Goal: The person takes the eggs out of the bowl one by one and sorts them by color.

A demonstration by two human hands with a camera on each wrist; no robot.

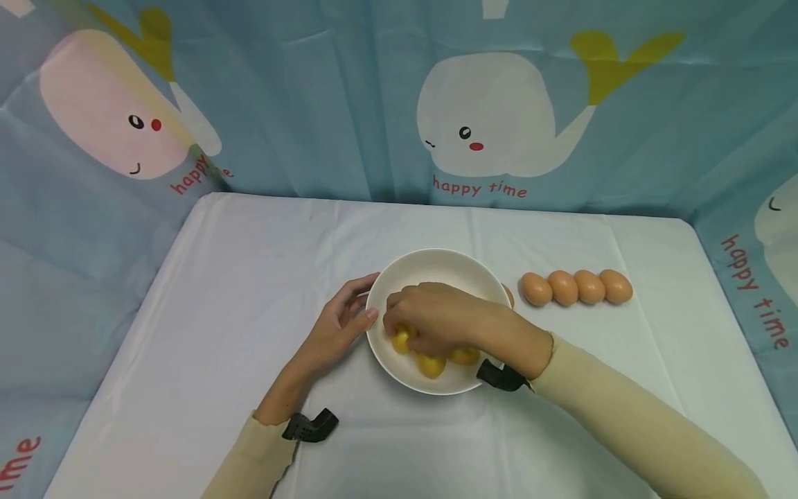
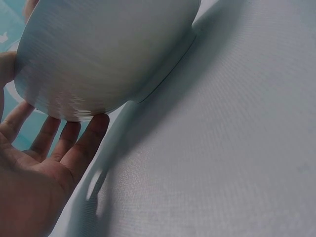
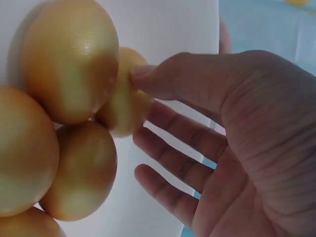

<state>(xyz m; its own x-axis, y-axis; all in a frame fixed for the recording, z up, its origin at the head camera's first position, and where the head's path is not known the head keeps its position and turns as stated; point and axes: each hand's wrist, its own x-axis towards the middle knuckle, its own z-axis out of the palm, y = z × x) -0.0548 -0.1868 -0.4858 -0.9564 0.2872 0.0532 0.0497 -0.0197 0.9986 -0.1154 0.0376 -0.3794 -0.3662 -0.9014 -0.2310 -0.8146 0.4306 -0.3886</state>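
A white bowl stands mid-table with several yellow eggs in it. My right hand reaches down into the bowl over the eggs. In the right wrist view the thumb touches one yellow egg, and the other fingers lie loosely extended beside it without closing round it. My left hand rests against the bowl's left outer wall, its fingers straight along the underside.
A row of several brown eggs lies on the white cloth right of the bowl, with another partly hidden behind my right wrist. A blue whale-print curtain walls the table's back and sides.
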